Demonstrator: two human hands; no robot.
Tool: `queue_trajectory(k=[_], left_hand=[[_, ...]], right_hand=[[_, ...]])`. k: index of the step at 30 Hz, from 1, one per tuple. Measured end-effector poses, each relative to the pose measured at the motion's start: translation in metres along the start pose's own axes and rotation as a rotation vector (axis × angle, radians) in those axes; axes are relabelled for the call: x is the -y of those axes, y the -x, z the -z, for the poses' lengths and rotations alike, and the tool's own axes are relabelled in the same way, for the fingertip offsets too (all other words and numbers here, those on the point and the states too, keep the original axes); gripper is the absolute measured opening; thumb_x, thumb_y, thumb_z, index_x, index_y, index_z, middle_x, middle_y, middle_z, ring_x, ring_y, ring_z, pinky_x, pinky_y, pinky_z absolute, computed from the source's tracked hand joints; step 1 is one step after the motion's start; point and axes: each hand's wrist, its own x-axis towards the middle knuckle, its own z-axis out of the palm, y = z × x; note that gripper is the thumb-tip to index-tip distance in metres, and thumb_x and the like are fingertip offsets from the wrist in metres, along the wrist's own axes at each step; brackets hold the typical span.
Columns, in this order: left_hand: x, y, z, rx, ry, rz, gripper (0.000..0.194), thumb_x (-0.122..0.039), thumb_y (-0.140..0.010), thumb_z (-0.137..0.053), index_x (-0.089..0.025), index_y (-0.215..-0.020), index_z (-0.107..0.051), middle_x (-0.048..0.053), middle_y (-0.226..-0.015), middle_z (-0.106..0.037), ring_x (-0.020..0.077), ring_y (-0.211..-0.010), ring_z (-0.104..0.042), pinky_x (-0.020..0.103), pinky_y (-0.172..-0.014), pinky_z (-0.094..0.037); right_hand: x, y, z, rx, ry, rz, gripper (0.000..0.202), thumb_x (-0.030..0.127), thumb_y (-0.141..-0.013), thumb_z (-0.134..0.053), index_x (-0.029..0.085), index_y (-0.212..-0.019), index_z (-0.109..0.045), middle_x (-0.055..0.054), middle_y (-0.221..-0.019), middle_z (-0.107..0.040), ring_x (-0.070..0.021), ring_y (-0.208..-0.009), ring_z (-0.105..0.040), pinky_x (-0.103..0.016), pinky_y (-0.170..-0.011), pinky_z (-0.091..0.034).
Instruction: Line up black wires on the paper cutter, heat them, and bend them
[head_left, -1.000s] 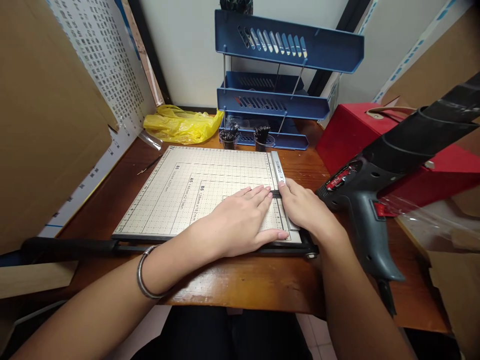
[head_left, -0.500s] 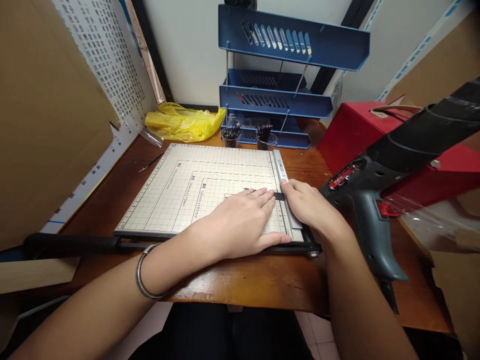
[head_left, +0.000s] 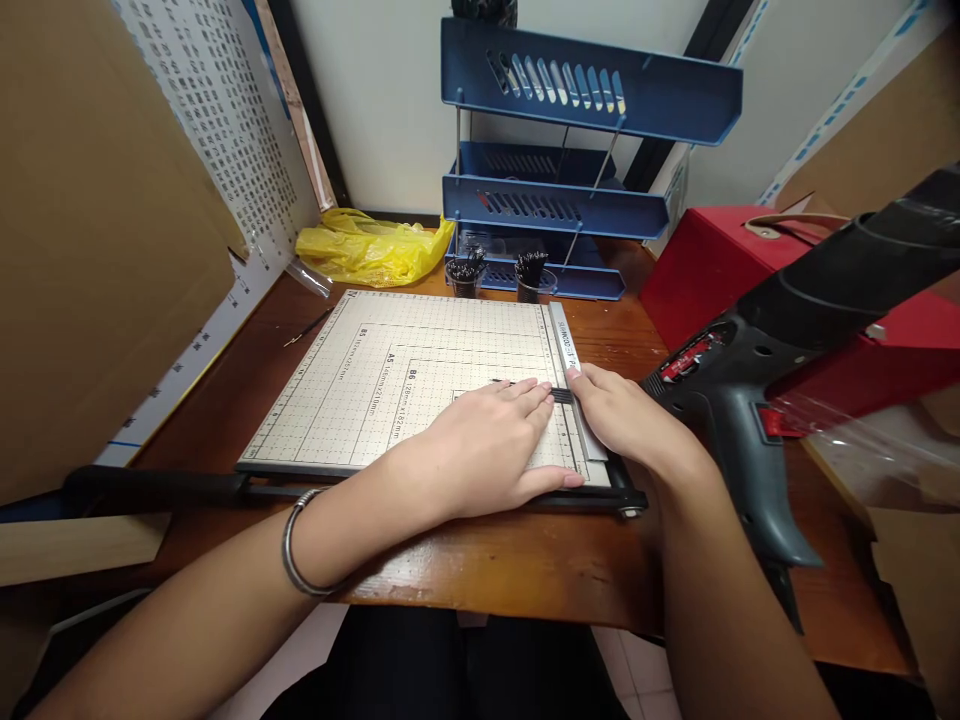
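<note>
A paper cutter with a cream, grid-marked board lies on the wooden table. My left hand rests flat on the board, fingers together and stretched out, thumb apart. Under its fingertips runs a small bundle of thin black strands, reaching toward the metal guide strip along the right edge. My right hand is curled at that strip, thumb near the strands; its fingertips and anything within them are hidden. The cutter's black handle is lowered along the front edge.
Behind the cutter stand two clear cups, a left cup and a right cup, holding black strands. Blue tray shelves, a yellow plastic bag, a red box and a heat gun surround it.
The whole view has shifted slightly. Both hands stay in the same places on the cutter, and the black strands have not visibly moved.
</note>
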Motion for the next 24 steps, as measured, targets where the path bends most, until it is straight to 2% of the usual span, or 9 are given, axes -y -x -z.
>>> queue_trajectory(k=[13,24], left_hand=[[0.0023,-0.0002,0.0024,0.022,0.018,0.006,0.083,-0.066,-0.102,-0.035,0.001,-0.149,-0.048,0.022,-0.157,-0.044,0.0327,-0.147,-0.043,0.04,-0.123,-0.032],[0.0024,0.0004,0.0033,0.017,0.017,0.006,0.08,-0.064,-0.102,-0.04,0.0,-0.148,-0.049,0.021,-0.156,-0.046,0.032,-0.145,-0.046,0.04,-0.122,-0.035]], right_hand=[[0.0017,0.0009,0.0016,-0.011,-0.006,-0.006,0.044,0.039,-0.106,-0.028,0.018,-0.112,-0.066,-0.016,-0.132,-0.069,-0.0277,-0.121,-0.064,-0.033,-0.1,-0.044],[-0.0006,-0.0013,-0.0009,0.003,-0.012,0.012,0.046,0.038,-0.105,-0.024,0.017,-0.117,-0.062,-0.018,-0.137,-0.065,-0.03,-0.126,-0.061,-0.038,-0.107,-0.04]])
